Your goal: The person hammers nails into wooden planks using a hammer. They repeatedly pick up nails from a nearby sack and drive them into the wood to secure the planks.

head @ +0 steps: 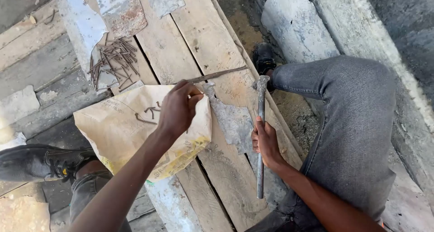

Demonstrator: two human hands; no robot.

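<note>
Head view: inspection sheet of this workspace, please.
Surface: weathered wooden planks with patches of dried cement.
Job's things: long bent rusty nail lying on the planks; grey metal hammer upright over them.
Clutter: pile of rusty nails; tan paper sack with a few nails on it.
Grippers: left hand pinches the nail's end; right hand grips the hammer's handle.
Cables: nothing seen.
Surroundings: sandy ground, concrete blocks, black shoe.
</note>
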